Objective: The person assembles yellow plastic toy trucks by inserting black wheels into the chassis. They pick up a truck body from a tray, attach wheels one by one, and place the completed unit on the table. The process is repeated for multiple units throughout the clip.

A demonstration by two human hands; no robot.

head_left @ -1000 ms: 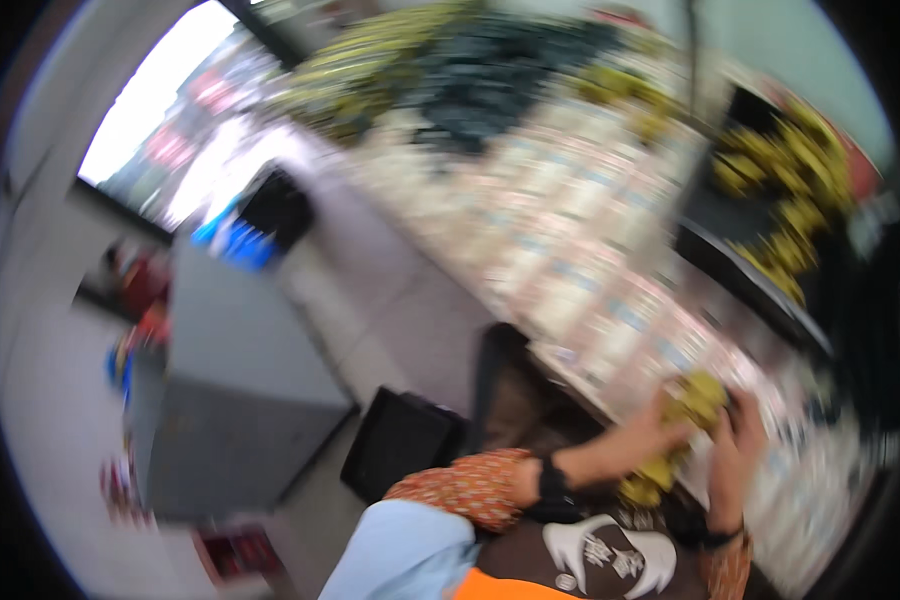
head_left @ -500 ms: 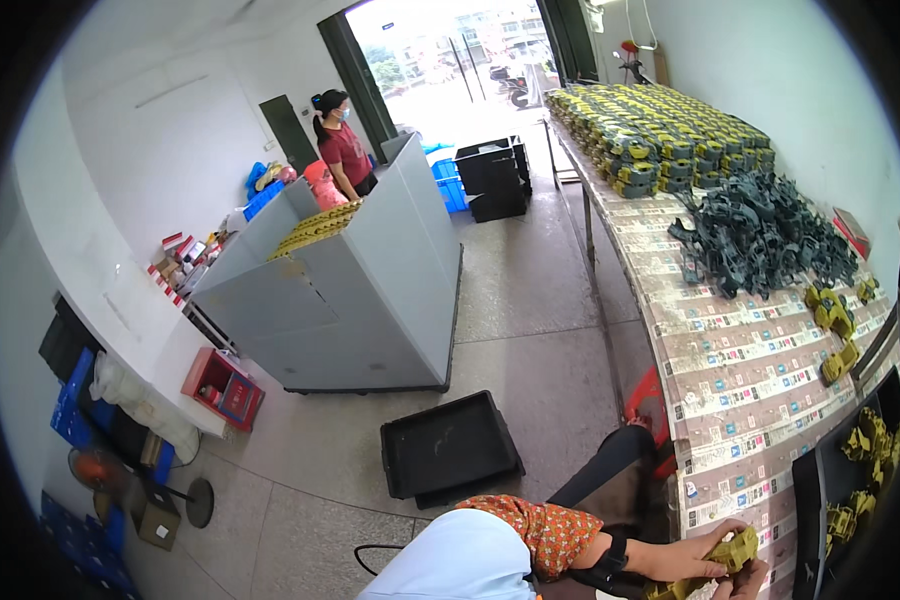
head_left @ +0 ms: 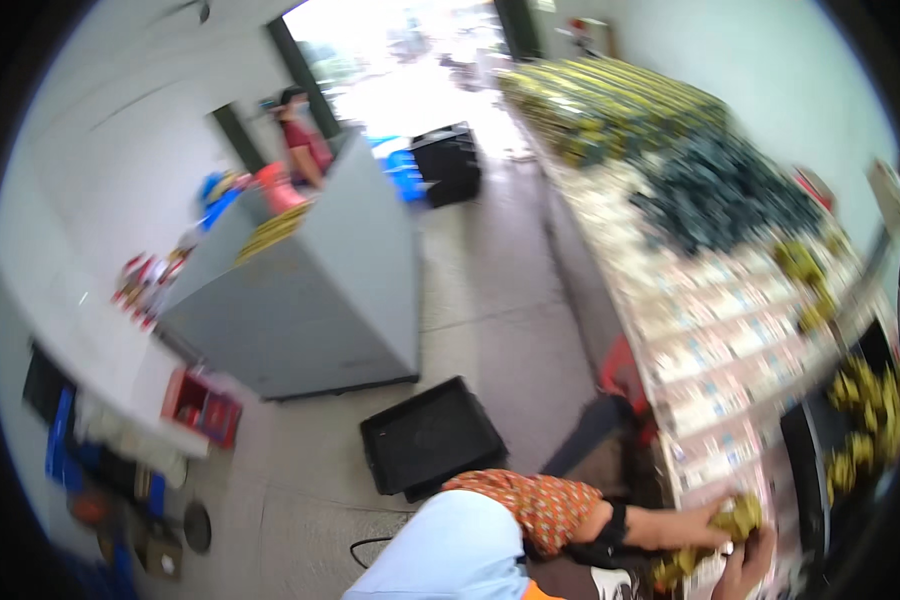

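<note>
head | both hands [head_left: 735, 545] blurred, grip unclear, on yellow-green part [head_left: 738, 516] | right hand [head_left: 745, 572] cut off

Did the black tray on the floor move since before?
No. The black tray lies on the floor in front of the grey counter, as before; only the head camera swung.

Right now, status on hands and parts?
Left hand gripping yellow-green parts. Right hand under the bunch, grip unclear. Long table beside them; nothing blocking.
</note>
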